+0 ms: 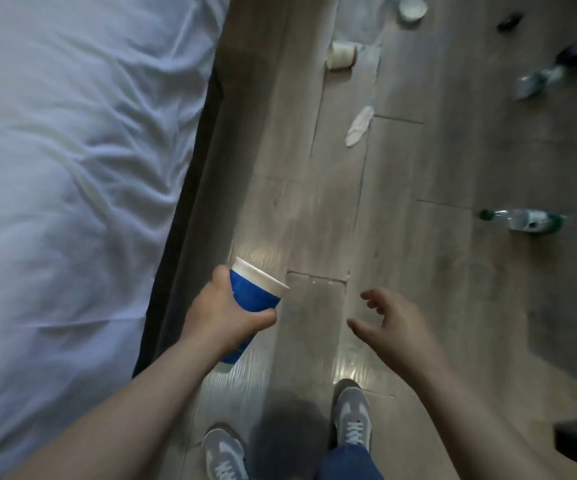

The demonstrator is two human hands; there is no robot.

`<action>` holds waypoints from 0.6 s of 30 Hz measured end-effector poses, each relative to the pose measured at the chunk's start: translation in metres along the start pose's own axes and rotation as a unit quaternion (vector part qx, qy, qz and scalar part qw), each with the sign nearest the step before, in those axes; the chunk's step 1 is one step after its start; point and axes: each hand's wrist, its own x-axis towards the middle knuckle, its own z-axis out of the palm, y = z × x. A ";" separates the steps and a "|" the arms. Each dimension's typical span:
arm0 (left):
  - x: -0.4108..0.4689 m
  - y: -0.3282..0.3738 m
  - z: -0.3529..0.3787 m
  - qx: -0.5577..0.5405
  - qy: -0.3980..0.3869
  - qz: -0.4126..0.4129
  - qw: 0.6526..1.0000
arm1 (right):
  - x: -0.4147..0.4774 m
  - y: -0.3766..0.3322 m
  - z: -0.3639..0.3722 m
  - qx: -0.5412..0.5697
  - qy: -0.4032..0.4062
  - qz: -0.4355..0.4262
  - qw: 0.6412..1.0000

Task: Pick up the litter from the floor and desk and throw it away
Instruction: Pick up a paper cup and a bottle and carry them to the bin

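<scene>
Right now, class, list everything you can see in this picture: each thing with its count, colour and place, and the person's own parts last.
bed: one, white sheet, left side
floor: one, grey-brown wood planks, middle and right
blue cup: one, blue with a white rim, in the left hand
white cup: one, white, on its side on the floor, top middle
white bowl: one, white, on the floor at the top edge
tissue: one, white, crumpled, on the floor nearer than the white cup
plastic bottles: two, clear, lying on the floor, right
small dark object: one, black, top right, too blurred to identify
shoes: two, grey, bottom
left hand: one, grips the blue cup
right hand: one, empty, fingers relaxed, above the floor
</scene>
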 end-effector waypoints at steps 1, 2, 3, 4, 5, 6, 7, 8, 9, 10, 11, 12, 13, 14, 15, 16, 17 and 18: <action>-0.012 0.018 -0.006 -0.002 -0.005 0.010 1.000 | -0.011 0.001 -0.018 0.010 0.012 0.007 1.000; -0.023 0.036 -0.012 -0.005 -0.009 0.022 1.000 | -0.023 0.003 -0.037 0.019 0.024 0.014 0.999; -0.035 0.055 -0.016 -0.007 -0.013 0.034 0.999 | -0.034 0.006 -0.056 0.025 0.034 0.021 0.999; -0.045 0.074 -0.021 -0.008 -0.016 0.049 0.999 | -0.045 0.009 -0.075 0.029 0.043 0.029 0.998; -0.054 0.095 -0.024 -0.008 -0.020 0.062 0.998 | -0.054 0.013 -0.093 0.033 0.052 0.038 0.997; -0.063 0.115 -0.026 -0.006 -0.024 0.074 0.997 | -0.063 0.018 -0.111 0.038 0.060 0.046 0.996; -0.071 0.135 -0.027 -0.004 -0.028 0.084 0.996 | -0.071 0.023 -0.129 0.044 0.069 0.052 0.995; -0.079 0.156 -0.028 -0.001 -0.030 0.094 0.995 | -0.078 0.030 -0.146 0.051 0.079 0.058 0.994; -0.086 0.177 -0.027 0.002 -0.031 0.103 0.994 | -0.084 0.036 -0.164 0.057 0.089 0.063 0.992; -0.093 0.198 -0.026 0.003 -0.031 0.110 0.993 | -0.090 0.043 -0.181 0.061 0.097 0.067 0.991; -0.099 0.218 -0.023 0.003 -0.032 0.115 0.993 | -0.095 0.052 -0.198 0.066 0.103 0.072 0.990; -0.106 0.238 -0.019 0.003 -0.031 0.121 0.992 | -0.100 0.061 -0.216 0.073 0.108 0.078 0.988; -0.113 0.258 -0.015 0.002 -0.030 0.126 0.992 | -0.106 0.070 -0.233 0.081 0.111 0.084 0.987; -0.119 0.277 -0.009 0.000 -0.028 0.128 0.991 | -0.111 0.080 -0.249 0.087 0.113 0.088 0.986; -0.125 0.297 -0.004 -0.002 -0.026 0.131 0.991 | -0.115 0.090 -0.265 0.093 0.115 0.091 0.985; -0.130 0.316 0.001 -0.002 -0.027 0.136 0.990 | -0.119 0.100 -0.279 0.097 0.117 0.093 0.984; -0.133 0.333 0.006 0.002 -0.030 0.142 0.989 | -0.122 0.110 -0.292 0.100 0.116 0.096 0.983; -0.136 0.350 0.010 0.008 -0.032 0.149 0.988 | -0.125 0.120 -0.305 0.102 0.116 0.101 0.983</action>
